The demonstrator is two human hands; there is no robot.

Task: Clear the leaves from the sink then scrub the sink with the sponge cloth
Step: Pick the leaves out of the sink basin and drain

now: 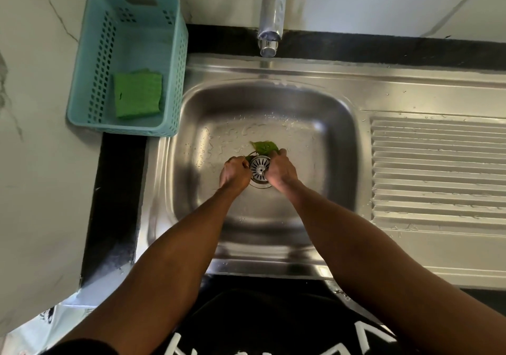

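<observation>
Green leaves point(264, 147) lie on the wet floor of the steel sink point(339, 124), just behind the round drain strainer point(260, 168). My left hand point(235, 172) is closed to the left of the strainer, pinching a small leaf and stem at its fingertips. On the strainer's right side, my right hand point(280, 170) touches the larger leaf's edge with curled fingers. A green sponge cloth point(137, 96) rests inside the teal basket point(82, 86) on the counter to the left of the sink.
A chrome tap point(269, 38) hangs over the back rim of the sink with no water running. The ribbed draining board point(438, 171) stretches to the right. A black counter strip point(115, 198) borders the sink on the left, beside white marble walls.
</observation>
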